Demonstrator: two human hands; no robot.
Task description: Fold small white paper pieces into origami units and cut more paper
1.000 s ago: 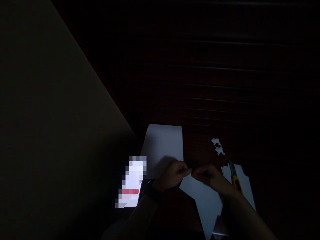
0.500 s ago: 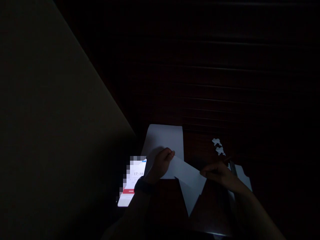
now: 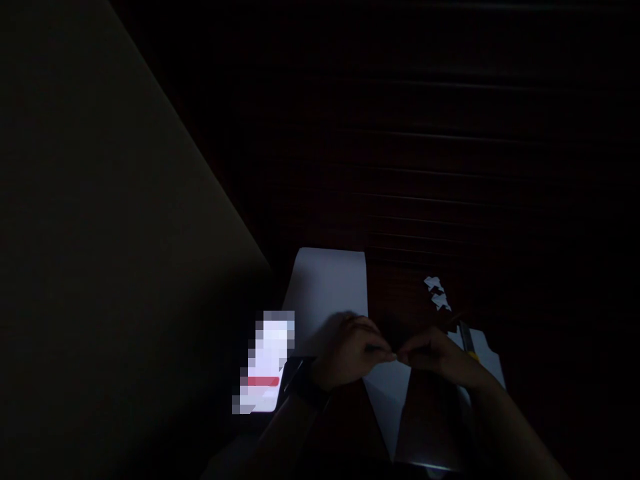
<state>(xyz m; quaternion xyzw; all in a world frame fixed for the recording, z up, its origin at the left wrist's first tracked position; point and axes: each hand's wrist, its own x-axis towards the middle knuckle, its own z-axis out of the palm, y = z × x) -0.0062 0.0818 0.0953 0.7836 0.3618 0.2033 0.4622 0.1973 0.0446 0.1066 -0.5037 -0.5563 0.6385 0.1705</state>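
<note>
In a very dark scene, my left hand [image 3: 353, 352] and my right hand [image 3: 436, 357] meet fingertip to fingertip over a dark wooden table. Both pinch the top edge of a white paper piece [image 3: 393, 400] that hangs down to a point below them. A dark watch band sits on my left wrist. A flat white sheet [image 3: 330, 283] lies just behind my left hand.
A lit phone [image 3: 265, 363] lies left of my left wrist. A yellow utility knife [image 3: 467, 340] rests on more white paper [image 3: 487, 357] behind my right hand. Small white paper scraps [image 3: 437, 292] lie farther back. A pale wall fills the left side.
Half a second ago my hands were apart with the paper stretched open between them. They have come back together, folding the paper into a narrower hanging point.
</note>
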